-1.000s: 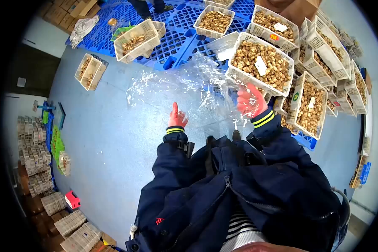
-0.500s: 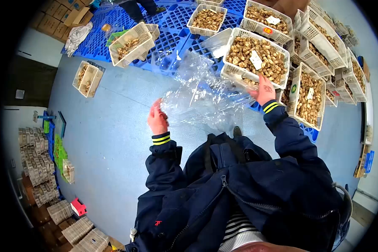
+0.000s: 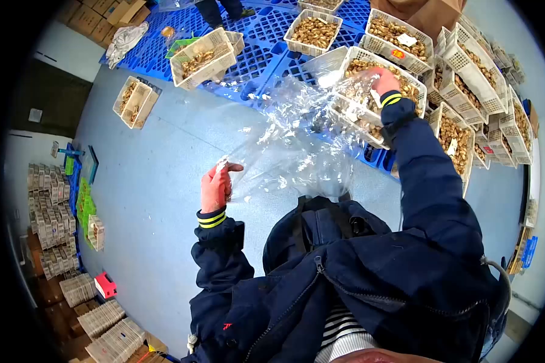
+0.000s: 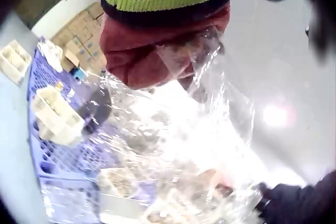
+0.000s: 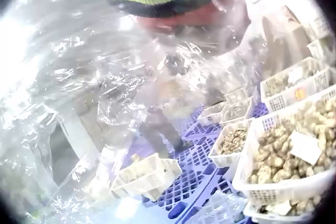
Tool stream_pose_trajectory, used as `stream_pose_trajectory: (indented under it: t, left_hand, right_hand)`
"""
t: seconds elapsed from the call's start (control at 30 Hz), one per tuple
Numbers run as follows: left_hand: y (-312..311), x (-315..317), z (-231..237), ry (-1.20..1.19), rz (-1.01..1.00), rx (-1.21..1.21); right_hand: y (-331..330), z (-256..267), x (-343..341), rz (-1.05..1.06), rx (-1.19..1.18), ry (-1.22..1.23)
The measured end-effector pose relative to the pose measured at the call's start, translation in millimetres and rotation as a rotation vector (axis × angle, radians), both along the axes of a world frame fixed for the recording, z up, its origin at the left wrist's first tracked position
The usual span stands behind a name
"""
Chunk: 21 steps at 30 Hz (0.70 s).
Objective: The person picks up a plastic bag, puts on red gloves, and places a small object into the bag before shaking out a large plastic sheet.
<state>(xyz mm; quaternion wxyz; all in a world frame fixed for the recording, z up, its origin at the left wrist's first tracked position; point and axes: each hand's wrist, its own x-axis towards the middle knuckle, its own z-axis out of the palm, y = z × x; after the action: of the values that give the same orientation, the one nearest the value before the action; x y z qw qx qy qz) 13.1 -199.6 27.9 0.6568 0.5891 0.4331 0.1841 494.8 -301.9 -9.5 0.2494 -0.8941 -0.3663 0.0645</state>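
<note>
A large, crinkled sheet of clear plastic film hangs between my two hands above the floor. My left hand grips its near left edge; in the left wrist view the film bunches at the curled fingers. Raised farther forward, my right hand holds the film's other side over a white crate of small, brown, knobbly produce. The film partly covers that crate's left side. In the right wrist view, shiny folds of plastic lie across the right hand and blur its fingers.
Blue plastic pallets bear several produce crates, among them a tilted one. Stacked crates rise on the right. A white crate sits on the floor at left. Another person's legs show at the far edge.
My right hand has gone from the crate's near side up and forward over it, drawing the film along. My left hand has moved left and slightly nearer my body, spreading the film wider.
</note>
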Motion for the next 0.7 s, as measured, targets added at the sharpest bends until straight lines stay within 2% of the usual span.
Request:
stream_pose_trajectory:
  t: [0.07,0.1,0.13,0.17,0.2,0.23,0.27,0.3,0.37,0.4,0.47,0.5,0.57,0.63,0.67,0.7]
  left_hand:
    - [-0.1,-14.3,-27.8,0.012,0.098,-0.053]
    - [-2.3,-15.5,-34.3,-0.021,0.162,-0.116]
    - [-5.7,-12.6,-34.4,0.088,0.233,-0.044]
    - [0.9,-25.8,-57.6,0.031,0.19,-0.036]
    - [0.2,-28.1,-92.7,0.15,0.243,0.14]
    - [-3.8,-16.0,-87.8,0.268,0.291,0.321]
    - [-13.6,-14.2,-80.1,0.557,0.235,0.577]
    - [-26.1,-1.6,-57.3,0.567,0.285,0.867]
    - [-50.8,41.9,27.1,0.509,0.367,1.108]
    - [-55.3,56.8,37.5,0.433,0.34,1.262]
    - [-62.4,93.8,61.9,0.495,0.177,1.307]
    - [-54.4,108.8,56.1,0.468,0.166,1.261]
    - [-27.6,128.2,25.6,0.661,0.259,1.26]
    - [6.6,108.6,-32.1,0.569,0.386,1.215]
    - [8.0,97.2,-30.4,0.486,0.405,1.171]
    - [7.5,81.4,-28.5,0.49,0.362,1.235]
  right_hand:
    - [8.8,2.0,8.9,0.003,0.068,0.024]
    - [13.7,14.2,-2.5,-0.025,0.061,-0.07]
    - [16.9,26.7,-13.3,-0.056,0.05,-0.165]
    - [21.2,39.3,-21.7,0.002,0.017,-0.136]
    - [26.3,44.5,-30.0,0.024,-0.064,-0.202]
    - [29.9,55.5,-43.9,0.042,-0.142,-0.268]
    - [27.5,65.2,-58.4,0.117,-0.051,-0.248]
    - [31.1,77.7,-75.3,0.093,-0.098,-0.301]
    - [34.6,85.9,-95.5,0.16,-0.093,-0.269]
    - [43.1,78.7,-102.1,0.202,-0.074,-0.377]
    - [47.0,88.8,-135.8,0.352,0.064,-0.323]
    - [46.5,90.5,-150.6,0.45,0.166,-0.297]
    - [36.3,105.8,-182.0,0.6,0.261,-0.4]
    - [17.8,112.6,-191.9,0.743,0.18,-0.467]
    - [7.2,112.7,-186.7,0.734,0.159,-0.491]
    - [-7.4,110.2,-180.4,0.728,0.127,-0.503]
